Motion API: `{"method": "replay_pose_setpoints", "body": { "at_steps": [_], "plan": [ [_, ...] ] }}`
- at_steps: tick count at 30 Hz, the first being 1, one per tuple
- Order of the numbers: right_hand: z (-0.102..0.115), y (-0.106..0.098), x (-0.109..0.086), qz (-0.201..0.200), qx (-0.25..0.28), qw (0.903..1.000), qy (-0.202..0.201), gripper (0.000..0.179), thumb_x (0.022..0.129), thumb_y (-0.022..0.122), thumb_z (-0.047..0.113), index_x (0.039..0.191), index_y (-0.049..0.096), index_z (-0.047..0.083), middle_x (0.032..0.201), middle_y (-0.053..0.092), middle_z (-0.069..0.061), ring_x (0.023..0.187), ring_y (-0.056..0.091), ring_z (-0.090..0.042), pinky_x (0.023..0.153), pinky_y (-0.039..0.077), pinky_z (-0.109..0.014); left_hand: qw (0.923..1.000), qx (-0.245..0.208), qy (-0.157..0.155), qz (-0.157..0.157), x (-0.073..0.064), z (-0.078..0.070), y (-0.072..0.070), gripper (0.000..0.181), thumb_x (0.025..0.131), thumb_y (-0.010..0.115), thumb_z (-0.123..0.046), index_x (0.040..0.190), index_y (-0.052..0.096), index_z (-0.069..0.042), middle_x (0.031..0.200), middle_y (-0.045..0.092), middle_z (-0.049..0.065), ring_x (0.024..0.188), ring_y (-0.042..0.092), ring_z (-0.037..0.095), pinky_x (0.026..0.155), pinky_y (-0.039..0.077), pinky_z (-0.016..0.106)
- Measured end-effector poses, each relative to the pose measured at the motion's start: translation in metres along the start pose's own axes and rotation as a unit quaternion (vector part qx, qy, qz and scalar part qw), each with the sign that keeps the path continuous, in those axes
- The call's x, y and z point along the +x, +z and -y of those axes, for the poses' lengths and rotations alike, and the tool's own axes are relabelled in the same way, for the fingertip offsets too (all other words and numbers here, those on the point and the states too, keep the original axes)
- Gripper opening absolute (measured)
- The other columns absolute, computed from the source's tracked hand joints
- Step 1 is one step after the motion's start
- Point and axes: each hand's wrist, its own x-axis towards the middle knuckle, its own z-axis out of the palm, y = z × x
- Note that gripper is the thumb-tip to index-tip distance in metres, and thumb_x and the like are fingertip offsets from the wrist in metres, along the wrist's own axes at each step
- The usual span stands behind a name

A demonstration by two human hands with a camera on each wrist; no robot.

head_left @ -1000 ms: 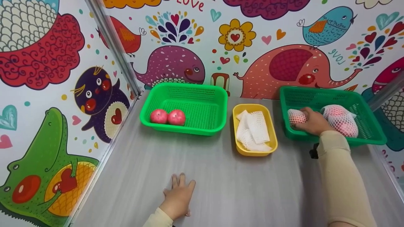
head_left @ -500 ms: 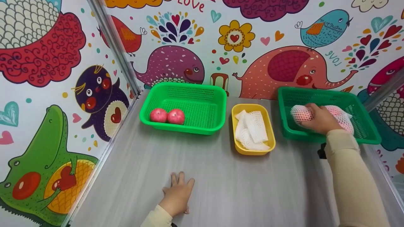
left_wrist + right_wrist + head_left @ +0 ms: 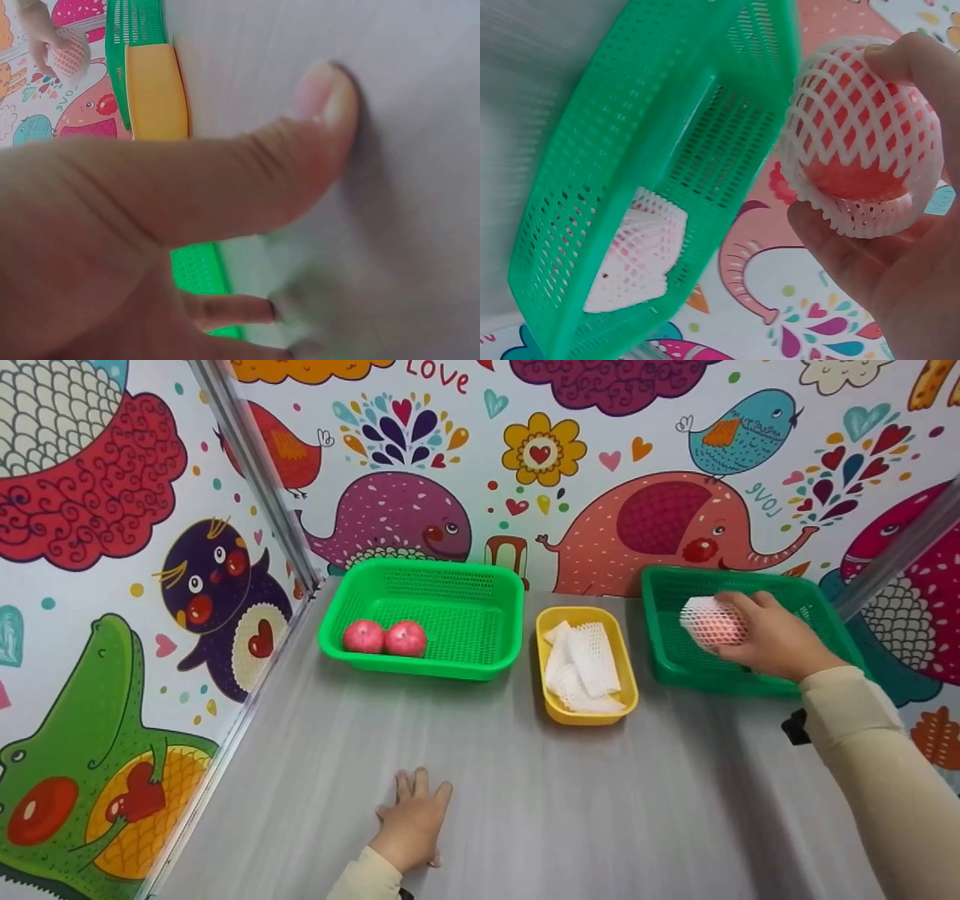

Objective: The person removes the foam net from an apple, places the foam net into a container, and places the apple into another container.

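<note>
My right hand (image 3: 784, 637) grips a red apple in a white foam net (image 3: 712, 622), raised over the dark green basket (image 3: 709, 679). In the right wrist view, thumb and fingers curl round the netted apple (image 3: 862, 135), its red skin showing through the mesh. More netted fruit (image 3: 641, 251) lies in that basket; the hand and forearm hide it in the head view. My left hand (image 3: 411, 829) rests on the grey table with its fingers spread and holds nothing; its thumb (image 3: 322, 112) reaches down to the surface.
A yellow basket (image 3: 592, 716) with white foam nets (image 3: 589, 664) stands between the two green baskets. At the left, the bright green basket (image 3: 420, 666) holds two bare red apples (image 3: 364, 637). Cartoon-printed walls (image 3: 517, 532) close off the back and left.
My right hand has lifted the netted apple from the dark green basket, having moved right and then up with it. The left hand has stayed in place on the table.
</note>
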Motion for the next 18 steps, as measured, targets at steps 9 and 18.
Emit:
{"method": "replay_pose_setpoints", "body": {
  "at_steps": [9,18],
  "plan": [
    [0.024,0.006,-0.025,-0.026,-0.003,0.999,-0.036,0.087,0.093,0.088,0.032,0.164,0.041,0.017,0.148,0.045,-0.029,0.124,0.052,-0.05,0.093,0.053,-0.076,1.0,0.002,-0.005,0.001,0.0,0.003,0.0,0.093,0.052,0.108,-0.009,0.13,0.058,-0.001,0.142,0.04,0.042,0.135,0.029,0.082,0.066,0.041,0.093],
    [0.06,0.022,-0.052,-0.036,-0.017,0.9957,-0.084,0.088,0.085,0.095,0.029,0.16,0.049,0.019,0.142,0.054,-0.019,0.122,0.057,-0.041,0.091,0.059,-0.065,0.9998,-0.004,0.002,-0.018,-0.001,0.003,0.003,0.097,0.052,0.109,-0.011,0.135,0.059,-0.001,0.142,0.04,0.042,0.135,0.028,0.082,0.069,0.039,0.094]
  ]
}}
